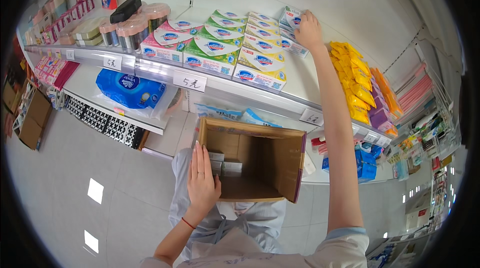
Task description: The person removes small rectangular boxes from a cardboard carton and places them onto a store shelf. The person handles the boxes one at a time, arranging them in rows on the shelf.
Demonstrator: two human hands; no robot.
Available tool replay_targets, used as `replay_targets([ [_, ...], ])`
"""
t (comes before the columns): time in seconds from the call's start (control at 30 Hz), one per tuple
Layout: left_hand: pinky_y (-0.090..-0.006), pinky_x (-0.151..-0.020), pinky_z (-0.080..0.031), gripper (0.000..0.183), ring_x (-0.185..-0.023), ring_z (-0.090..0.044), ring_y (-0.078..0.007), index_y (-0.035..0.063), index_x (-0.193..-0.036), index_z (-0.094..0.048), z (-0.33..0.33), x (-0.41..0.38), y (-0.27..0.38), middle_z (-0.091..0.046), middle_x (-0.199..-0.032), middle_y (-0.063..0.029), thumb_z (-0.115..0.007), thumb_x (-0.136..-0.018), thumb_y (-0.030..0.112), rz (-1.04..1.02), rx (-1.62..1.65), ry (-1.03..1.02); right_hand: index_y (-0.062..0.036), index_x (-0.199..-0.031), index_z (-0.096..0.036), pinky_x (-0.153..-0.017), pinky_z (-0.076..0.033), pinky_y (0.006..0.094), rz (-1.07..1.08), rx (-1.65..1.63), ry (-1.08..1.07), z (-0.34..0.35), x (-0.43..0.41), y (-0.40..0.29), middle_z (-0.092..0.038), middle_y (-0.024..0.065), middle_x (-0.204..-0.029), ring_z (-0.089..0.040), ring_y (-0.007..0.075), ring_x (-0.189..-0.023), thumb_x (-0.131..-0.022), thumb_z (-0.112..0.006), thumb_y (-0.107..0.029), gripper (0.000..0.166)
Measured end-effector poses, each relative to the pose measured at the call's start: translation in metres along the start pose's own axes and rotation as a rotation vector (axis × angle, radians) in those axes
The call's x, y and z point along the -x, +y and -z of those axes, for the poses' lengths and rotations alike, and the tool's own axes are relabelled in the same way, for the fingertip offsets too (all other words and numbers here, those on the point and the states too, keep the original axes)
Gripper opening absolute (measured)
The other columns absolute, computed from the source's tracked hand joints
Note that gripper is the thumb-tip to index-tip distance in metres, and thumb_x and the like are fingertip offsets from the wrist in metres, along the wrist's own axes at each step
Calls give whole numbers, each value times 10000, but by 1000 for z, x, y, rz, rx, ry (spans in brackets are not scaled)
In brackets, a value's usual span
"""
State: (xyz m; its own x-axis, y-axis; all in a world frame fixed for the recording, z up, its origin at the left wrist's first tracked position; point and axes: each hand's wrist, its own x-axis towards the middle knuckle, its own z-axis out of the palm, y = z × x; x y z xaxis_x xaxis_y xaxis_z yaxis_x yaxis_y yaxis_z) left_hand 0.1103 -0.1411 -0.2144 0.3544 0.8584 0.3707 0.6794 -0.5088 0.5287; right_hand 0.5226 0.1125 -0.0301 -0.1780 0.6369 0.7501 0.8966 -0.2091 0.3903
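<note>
My left hand (pixel 202 178) grips the left edge of an open cardboard box (pixel 290 163), which rests against my lap. Several small white boxes (pixel 228 167) lie inside at its left; its right part is in shadow. Up on the shelf, my right hand (pixel 309 30) is stretched to the back, its fingers on a white-and-teal Safeguard soap box (pixel 291 17). That box sits on top of other teal soap boxes (pixel 294 47). To their left run rows of yellow soap boxes (pixel 262 58), green soap boxes (pixel 213 47) and pink soap boxes (pixel 168 39).
Yellow packets (pixel 352 84) and purple packs (pixel 377 107) stand right of my forearm. Lidded jars (pixel 131 30) are at the shelf's left. Handwritten price tags (pixel 190 81) line its front edge (pixel 221 82). A blue Vinda pack (pixel 129 86) lies on the lower shelf.
</note>
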Motion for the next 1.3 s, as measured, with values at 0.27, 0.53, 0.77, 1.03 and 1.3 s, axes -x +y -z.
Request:
replay_targets([
  [0.27, -406, -1067, -315, 787, -1338, -295, -370, -84, -1384, -267, 2, 1, -1, -252, -1465, -232, -586, -669, 0, 5, -15, 11, -32, -1125, -538, -1022, -327, 456, -71, -36, 1, 27, -2, -13, -592, 86, -1053, -541, 248, -1036, -727, -723, -296, 513],
  [0.53, -404, -1066, -317, 830, -1339, -284, -393, -72, -1399, -233, 0, 2, -3, -230, -1472, -239, -597, -657, -1, 25, 4, -8, -48, -938, -631, -943, -349, 440, 30, -224, 287, 37, -5, -3, -596, 61, -1019, -555, 244, -965, -697, -779, -303, 381],
  [0.77, -397, -1071, -314, 833, -1346, -278, -384, -76, -1399, -234, 0, 3, -4, -230, -1472, -237, -599, -653, -10, 22, -3, 5, -1, -885, -632, -738, -456, 287, -240, -988, 462, 113, -48, -11, -624, 76, -954, -567, 170, -888, -730, -776, -200, 290],
  [1.03, -396, -1069, -319, 820, -1350, -271, -376, -54, -1411, -228, -8, 4, -5, -232, -1478, -216, -603, -683, -1, 59, 1, -26, 44, -941, -634, -748, -482, 296, 688, -1597, -463, 262, 22, -54, -625, 149, -984, -611, 213, -832, -675, -791, -171, 376],
  [1.3, -403, -1073, -307, 815, -1343, -271, -397, -62, -1409, -220, -8, 15, -20, -225, -1474, -235, -598, -689, -6, 21, -40, 6, 14, -901, -620, -628, -499, 304, 431, -1597, -1390, 197, 153, -171, -663, 119, -844, -636, 192, -745, -660, -807, -214, 382],
])
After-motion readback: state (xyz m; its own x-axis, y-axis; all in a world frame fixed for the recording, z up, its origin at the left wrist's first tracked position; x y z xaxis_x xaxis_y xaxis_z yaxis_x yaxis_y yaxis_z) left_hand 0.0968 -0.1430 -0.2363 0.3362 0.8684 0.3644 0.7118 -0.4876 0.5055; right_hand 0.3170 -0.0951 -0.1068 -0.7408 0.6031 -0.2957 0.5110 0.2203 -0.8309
